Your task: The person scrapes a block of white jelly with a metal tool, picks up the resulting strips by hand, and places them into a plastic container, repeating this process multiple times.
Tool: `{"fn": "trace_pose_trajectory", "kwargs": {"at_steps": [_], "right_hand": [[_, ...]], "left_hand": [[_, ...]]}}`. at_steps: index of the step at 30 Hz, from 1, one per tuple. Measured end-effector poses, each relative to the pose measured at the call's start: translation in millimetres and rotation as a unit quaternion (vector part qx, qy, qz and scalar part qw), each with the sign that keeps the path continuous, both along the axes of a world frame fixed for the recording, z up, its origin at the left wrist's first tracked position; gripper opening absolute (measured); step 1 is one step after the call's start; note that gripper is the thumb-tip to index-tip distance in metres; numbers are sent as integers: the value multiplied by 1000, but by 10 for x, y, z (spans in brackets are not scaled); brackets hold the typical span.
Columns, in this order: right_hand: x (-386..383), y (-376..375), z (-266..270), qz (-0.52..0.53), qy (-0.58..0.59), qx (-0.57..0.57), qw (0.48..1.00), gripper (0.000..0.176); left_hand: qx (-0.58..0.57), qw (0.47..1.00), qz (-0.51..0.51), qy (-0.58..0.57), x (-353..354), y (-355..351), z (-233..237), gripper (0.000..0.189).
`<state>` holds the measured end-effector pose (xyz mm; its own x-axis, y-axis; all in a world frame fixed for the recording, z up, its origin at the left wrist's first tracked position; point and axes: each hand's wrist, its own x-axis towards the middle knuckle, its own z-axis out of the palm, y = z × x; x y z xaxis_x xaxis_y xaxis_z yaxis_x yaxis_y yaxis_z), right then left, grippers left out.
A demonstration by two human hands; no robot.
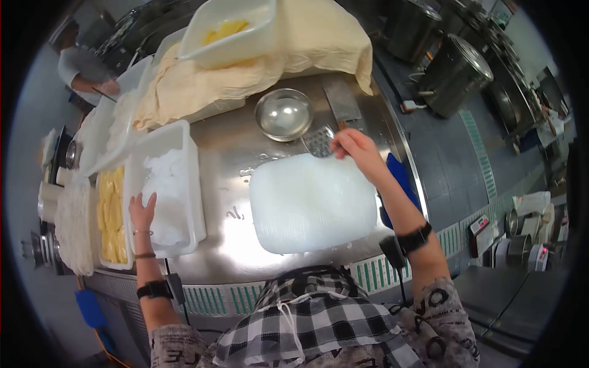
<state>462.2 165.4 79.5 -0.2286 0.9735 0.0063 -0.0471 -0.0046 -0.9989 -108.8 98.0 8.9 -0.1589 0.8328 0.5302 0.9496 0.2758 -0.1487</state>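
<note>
A large, whitish translucent block with a jelly-like look (313, 205) lies on the steel table in front of me. Above its far right edge, my right hand (358, 149) has its fingers closed round a perforated metal scraper (319, 142). Just beyond the scraper stands a shiny metal bowl (284, 115) with clear liquid in it. On the left, my left hand (142, 213) is open, fingers apart, at the left rim of a white plastic tub (195, 184). Soft white pieces (164, 202) fill much of that tub.
Yellow slabs fill a tray (112, 214) left of the tub, beside a white noodle-like heap (75, 227). Cream cloth (319, 40) covers containers at the back, with another tub (261, 46) on top. A flat metal blade (342, 100) lies behind. Another person (86, 67) stands far left.
</note>
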Motion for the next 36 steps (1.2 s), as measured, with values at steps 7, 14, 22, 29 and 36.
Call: {"fn": "trace_pose_trajectory", "kwargs": {"at_steps": [7, 14, 22, 29, 36], "right_hand": [[-812, 1313, -696, -4, -48, -61, 997, 24], [-941, 1370, -758, -45, -186, -97, 977, 27], [-840, 1189, -719, -21, -147, -48, 988, 28], [-665, 893, -467, -94, -65, -61, 992, 28], [54, 619, -399, -90, -156, -66, 981, 28]], "left_hand": [[-13, 914, 82, -397, 510, -809, 254, 34], [14, 947, -66, -313, 755, -1051, 56, 29], [-9, 970, -38, -238, 811, -1036, -26, 18], [-44, 962, -18, -269, 668, -1047, -218, 15], [162, 935, -60, -310, 663, -928, -232, 24]]}}
